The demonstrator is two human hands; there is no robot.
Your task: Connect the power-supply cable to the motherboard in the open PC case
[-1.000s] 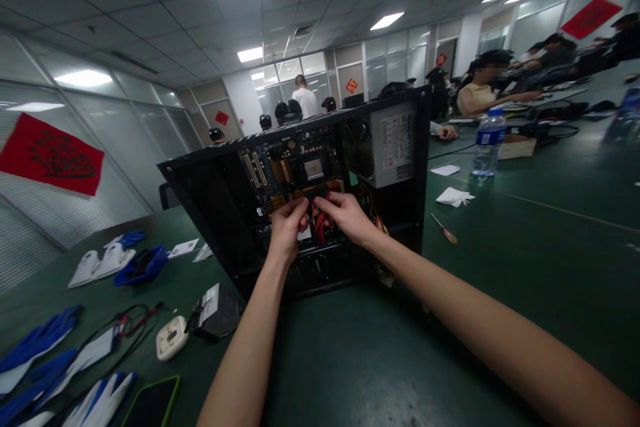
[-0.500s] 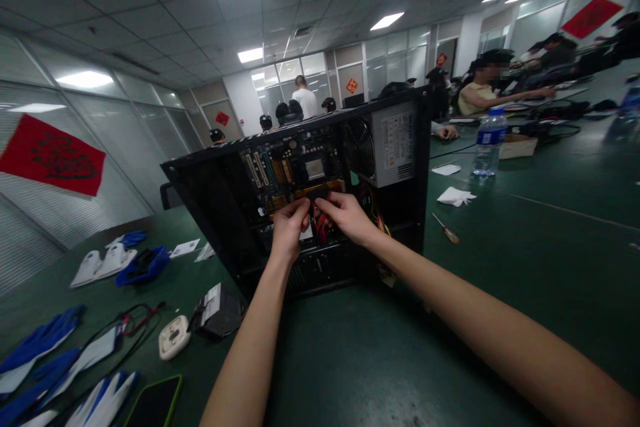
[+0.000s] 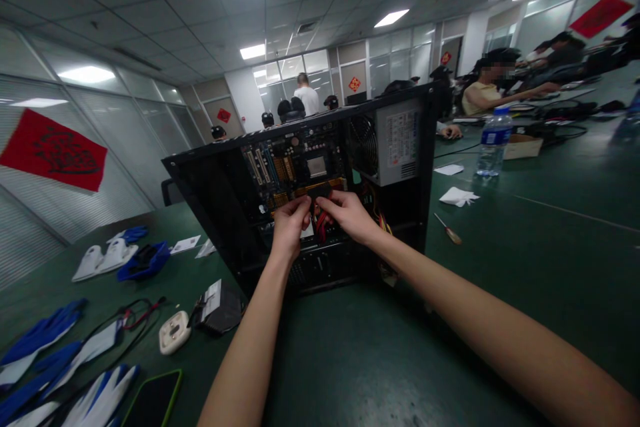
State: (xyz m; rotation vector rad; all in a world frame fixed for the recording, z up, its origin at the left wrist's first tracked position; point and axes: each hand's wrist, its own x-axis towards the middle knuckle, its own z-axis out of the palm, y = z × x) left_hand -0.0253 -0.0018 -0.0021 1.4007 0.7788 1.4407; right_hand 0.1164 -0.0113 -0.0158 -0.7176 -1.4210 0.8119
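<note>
An open black computer case (image 3: pixel 205 207) stands on the table, its inside facing me. It holds a motherboard (image 3: pixel 295 167) and a silver power supply (image 3: pixel 397 147) with a fan. My left hand (image 3: pixel 291 223) and my right hand (image 3: pixel 353 217) are closed in front of the lower board, thumbs and fingertips pinching a black connector (image 3: pixel 320 192) between them. Red and black wires (image 3: pixel 321 227) hang below it, between the hands. Whether the connector touches the board cannot be made out. Yellow wires (image 3: pixel 384 223) run behind my right wrist.
Left on the green table (image 3: pixel 340 360) lie blue-and-white gloves (image 3: pixel 103 397), a phone (image 3: pixel 153 400), a dark fan-like part (image 3: pixel 220 307), a white square piece (image 3: pixel 174 332) and a blue tray (image 3: pixel 145 261). To the right are a brush (image 3: pixel 449 229), tissue (image 3: pixel 457 197) and water bottle (image 3: pixel 494 143). People sit beyond.
The black connector shows more clearly above my fingertips, which have hardly moved. The whole view has shifted slightly; the case stays in place.
</note>
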